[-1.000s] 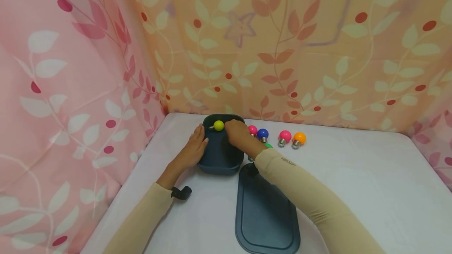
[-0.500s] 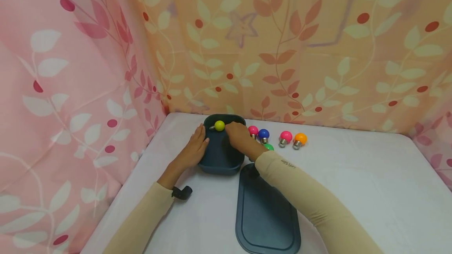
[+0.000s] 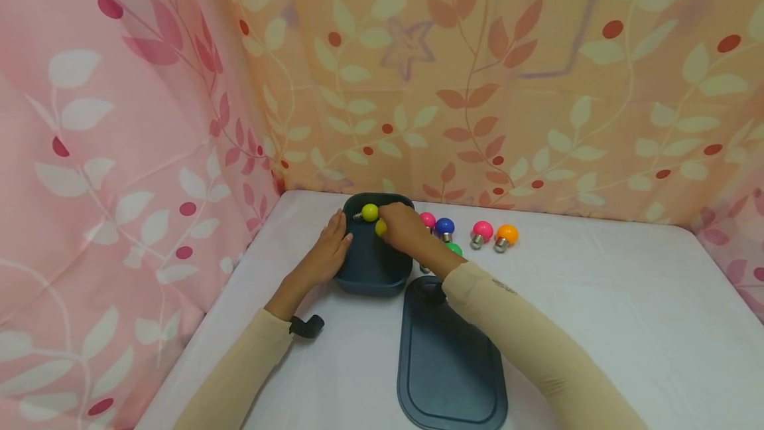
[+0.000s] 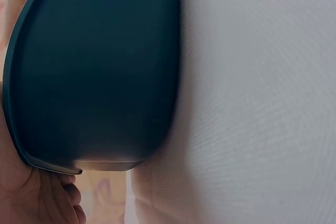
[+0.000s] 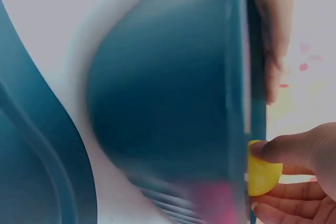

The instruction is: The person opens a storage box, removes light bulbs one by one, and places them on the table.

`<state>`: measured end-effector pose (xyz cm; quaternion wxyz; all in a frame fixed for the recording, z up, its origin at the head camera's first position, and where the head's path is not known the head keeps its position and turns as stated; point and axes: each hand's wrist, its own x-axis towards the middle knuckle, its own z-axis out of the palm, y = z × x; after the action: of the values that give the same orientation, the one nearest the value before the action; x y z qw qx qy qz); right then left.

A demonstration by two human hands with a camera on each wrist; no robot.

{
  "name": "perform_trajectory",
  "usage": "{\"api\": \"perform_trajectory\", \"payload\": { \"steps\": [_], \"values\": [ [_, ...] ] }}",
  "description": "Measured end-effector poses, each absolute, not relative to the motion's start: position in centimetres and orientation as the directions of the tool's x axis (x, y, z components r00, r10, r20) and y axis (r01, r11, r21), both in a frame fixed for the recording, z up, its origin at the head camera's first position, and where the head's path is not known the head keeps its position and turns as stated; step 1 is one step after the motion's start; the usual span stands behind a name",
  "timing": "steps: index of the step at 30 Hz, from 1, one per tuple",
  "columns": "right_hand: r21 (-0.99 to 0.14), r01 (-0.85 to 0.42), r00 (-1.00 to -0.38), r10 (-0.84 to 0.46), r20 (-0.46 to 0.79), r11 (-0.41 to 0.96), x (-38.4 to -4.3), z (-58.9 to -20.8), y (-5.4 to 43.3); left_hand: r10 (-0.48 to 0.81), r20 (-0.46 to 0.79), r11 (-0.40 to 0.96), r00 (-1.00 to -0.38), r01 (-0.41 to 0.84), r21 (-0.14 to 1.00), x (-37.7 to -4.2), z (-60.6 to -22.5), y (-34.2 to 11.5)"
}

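Note:
A dark blue-grey plastic box [image 3: 373, 271] stands on the table, a yellow-green light bulb [image 3: 370, 212] lying inside near its far end. My left hand [image 3: 325, 252] rests along the left rim with fairly straight fingers; in the left wrist view its fingers [image 4: 50, 198] touch the rim from outside. Over the right part of the box, my right hand [image 3: 407, 227] pinches a second yellow bulb [image 5: 264, 170] between thumb and fingers at rim height. The box wall hides that bulb's lower part in the right wrist view.
The box's lid [image 3: 453, 367] lies flat in front, under my right forearm. Right of the box are a pink bulb [image 3: 427, 220], a blue bulb [image 3: 444, 227] and a partly hidden green bulb [image 3: 455, 250]. Farther right lie another pink bulb [image 3: 482, 231] and an orange bulb [image 3: 507, 234].
My right hand has turned and shifted slightly, so the yellow bulb in its fingers now shows in the head view. My left hand, the box and the loose bulbs have stayed put.

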<state>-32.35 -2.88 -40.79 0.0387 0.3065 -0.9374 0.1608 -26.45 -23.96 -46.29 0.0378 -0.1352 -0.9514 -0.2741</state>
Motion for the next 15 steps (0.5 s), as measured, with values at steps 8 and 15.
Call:
{"api": "perform_trajectory", "payload": {
  "steps": [8, 15],
  "values": [
    [-0.371, -0.601, -0.798, -0.555, 0.235, 0.708, -31.4, -39.9, -1.4, 0.239, 0.133, 0.806, -0.962, 0.273, 0.526, -26.5, -46.2, -24.0],
    [-0.457, -0.593, -0.802, -0.541, 0.255, 0.663, -30.2, -39.5, 0.1, 0.243, 0.133, 0.81, -0.961, 0.276, 0.517, -26.6, -46.4, -24.0]
  ]
}}
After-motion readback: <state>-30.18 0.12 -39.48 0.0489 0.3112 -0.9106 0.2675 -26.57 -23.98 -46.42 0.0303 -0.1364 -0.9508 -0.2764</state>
